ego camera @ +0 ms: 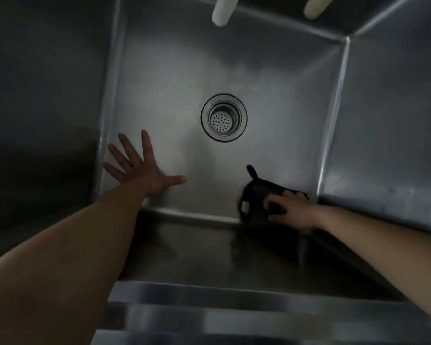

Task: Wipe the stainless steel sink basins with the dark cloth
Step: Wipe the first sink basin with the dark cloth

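Observation:
I look straight down into a deep stainless steel sink basin (174, 70) with a round perforated drain (224, 117) in the middle of its floor. My right hand (292, 210) presses the dark cloth (255, 195) against the basin floor at the near right corner; a small pale tag shows on the cloth's left edge. My left hand (141, 166) lies flat with fingers spread on the floor near the left wall, holding nothing.
Two pale spout-like tubes (222, 9) (316, 6) hang over the far wall. Steel side walls (383, 115) rise left and right. The near wall and the sink's front rim (234, 292) lie below my forearms.

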A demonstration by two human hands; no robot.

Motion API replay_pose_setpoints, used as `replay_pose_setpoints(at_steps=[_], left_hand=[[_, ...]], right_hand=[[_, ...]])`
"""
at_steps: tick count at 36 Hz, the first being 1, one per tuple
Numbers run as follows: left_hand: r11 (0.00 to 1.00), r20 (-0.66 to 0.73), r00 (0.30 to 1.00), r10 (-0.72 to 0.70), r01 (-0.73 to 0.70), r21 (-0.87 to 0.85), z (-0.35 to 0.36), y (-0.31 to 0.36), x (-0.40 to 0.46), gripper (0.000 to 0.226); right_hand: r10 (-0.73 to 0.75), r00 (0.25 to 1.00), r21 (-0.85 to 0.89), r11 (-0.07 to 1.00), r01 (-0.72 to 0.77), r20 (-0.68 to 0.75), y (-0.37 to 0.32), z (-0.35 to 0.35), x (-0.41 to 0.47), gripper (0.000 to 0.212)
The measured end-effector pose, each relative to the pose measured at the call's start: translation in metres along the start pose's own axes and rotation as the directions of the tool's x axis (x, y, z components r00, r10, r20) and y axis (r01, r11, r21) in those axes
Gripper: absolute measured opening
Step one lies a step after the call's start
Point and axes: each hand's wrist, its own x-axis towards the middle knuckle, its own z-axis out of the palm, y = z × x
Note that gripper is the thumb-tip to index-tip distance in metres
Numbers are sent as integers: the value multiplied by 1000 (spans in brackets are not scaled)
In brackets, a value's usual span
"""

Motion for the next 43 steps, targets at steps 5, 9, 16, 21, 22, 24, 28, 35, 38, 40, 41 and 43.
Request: replay_pose_setpoints(at_steps=[5,9,16,21,22,24,28,35,38,40,41,43], left_hand=[[1000,-17,1000,-9,9,16,0,0,1,157],[1000,-18,1000,6,-6,16,2,-3,6,158],[999,3,999,-32,32,30,-1,-1,13,142],[995,18,999,-51,50,83,-25,8,2,120],[993,-17,997,-70,71,95,-30,14,-3,105],[984,-113,992,-54,73,164,-33,27,-14,63],[956,50,954,294,-294,-16,-14,76,-66,31],[570,573,653,495,-742,353,68,124,-95,50],[355,635,620,462,-785,508,73,118,-80,52],[270,654,606,453,-792,547,70,115,-76,54],[236,647,608,459,-786,571,70,115,-76,56],[190,609,619,496,-762,619,72,115,-78,58]], right_hand=[[21,1000,74,997,-20,-12,-23,7,2,17],[-21,1000,81,996,22,-12,-56,12,5,17],[-87,988,37,996,82,129,-135,1,10,23],[-160,970,151,980,133,185,-143,-18,-24,55],[-187,972,191,969,159,143,-141,-19,-36,56],[-163,987,231,959,162,-15,-131,-16,-64,53],[24,901,308,943,123,-433,-97,1,-129,45],[390,453,458,888,46,-801,-36,50,-232,47],[526,372,537,839,-84,-764,-17,60,-247,58],[609,357,596,787,-160,-708,-5,60,-243,64],[635,358,616,767,-182,-685,0,58,-238,66],[662,375,643,741,-196,-649,7,56,-224,68]])
